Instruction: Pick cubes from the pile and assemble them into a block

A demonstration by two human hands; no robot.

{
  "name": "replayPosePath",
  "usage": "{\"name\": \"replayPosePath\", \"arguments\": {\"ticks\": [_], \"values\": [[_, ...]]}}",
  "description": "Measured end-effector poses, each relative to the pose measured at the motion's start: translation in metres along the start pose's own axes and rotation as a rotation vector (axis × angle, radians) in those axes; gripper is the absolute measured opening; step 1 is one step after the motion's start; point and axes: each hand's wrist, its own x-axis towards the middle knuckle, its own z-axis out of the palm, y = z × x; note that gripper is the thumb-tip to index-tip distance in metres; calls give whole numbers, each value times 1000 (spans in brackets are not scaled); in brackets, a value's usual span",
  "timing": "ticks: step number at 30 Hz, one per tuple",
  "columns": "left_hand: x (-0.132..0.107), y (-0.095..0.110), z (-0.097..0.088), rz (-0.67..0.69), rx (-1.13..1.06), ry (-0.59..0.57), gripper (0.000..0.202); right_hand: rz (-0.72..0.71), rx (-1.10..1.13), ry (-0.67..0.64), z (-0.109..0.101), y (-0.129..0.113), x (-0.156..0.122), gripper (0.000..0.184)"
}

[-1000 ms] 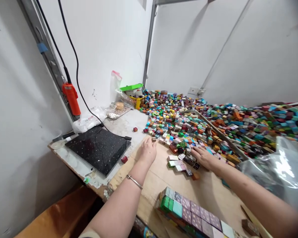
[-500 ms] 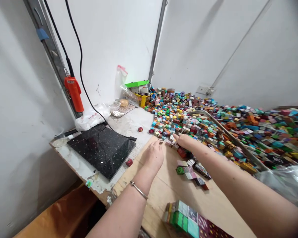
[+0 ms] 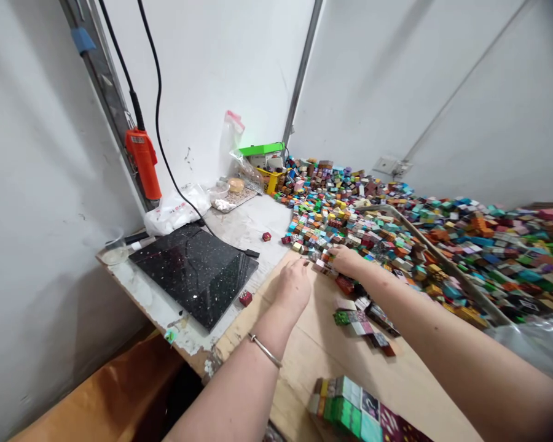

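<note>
Both hands are out at the near edge of the great heap of small coloured cubes (image 3: 396,227) that covers the bench from about twelve o'clock round to three. The right hand (image 3: 348,261) lies palm-down on that edge with its fingers curled over a few cubes; whether it has actually closed on one cannot be told from here. The left hand (image 3: 295,285) rests just beside it at about nine o'clock of it, fingers loosely bent and tips touching the wooden board (image 3: 313,350) — it seems to hold nothing. Judging by how things lie, the sorting is only a little way in: a short loose row of cubes (image 3: 362,322) lies on the board at five o'clock of the right hand, and a packed block of cubes (image 3: 350,411) sits at the bottom edge of the view, at six o'clock, while the heap behind is hardly dented — thousands of pieces are left. Two stray red cubes lie apart at ten o'clock, one (image 3: 266,236) on the pale bench top, the other (image 3: 245,298) by the black stone slab (image 3: 193,273).
</note>
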Motion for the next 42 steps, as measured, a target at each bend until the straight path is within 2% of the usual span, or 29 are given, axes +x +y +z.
{"name": "replayPosePath", "arguments": {"ticks": [4, 8, 13, 18, 24, 27, 30, 33, 38, 42], "values": [[0, -1, 0, -16, -11, -20, 44, 60, -30, -34, -4, -1, -2, 39], [0, -1, -1, -28, -17, -31, 44, -38, -54, -28, -7, -6, -7, 63], [0, 1, -2, -43, -38, -54, 44, -146, -108, -75, -3, 0, -16, 73], [-1, 1, -2, -53, -65, -80, 44, -166, -202, -13, -1, 7, -15, 64], [-2, 2, -3, -72, -92, -101, 43, -83, -271, 56, -9, 13, -10, 62], [-2, 2, -2, -78, -106, -99, 44, -68, -244, 93, -9, 20, -7, 65], [-2, 2, -1, -86, -122, -91, 43, -58, -181, 122, -9, 25, -5, 59], [-2, 1, -1, -90, -136, -76, 43, -60, -103, 147, -19, 26, -9, 51], [1, 4, -7, -78, -156, 3, 44, -108, 28, 130, -38, 6, -39, 42], [0, 7, -14, -95, -161, 44, 44, -189, 94, 24, -31, -23, -73, 39]]}}
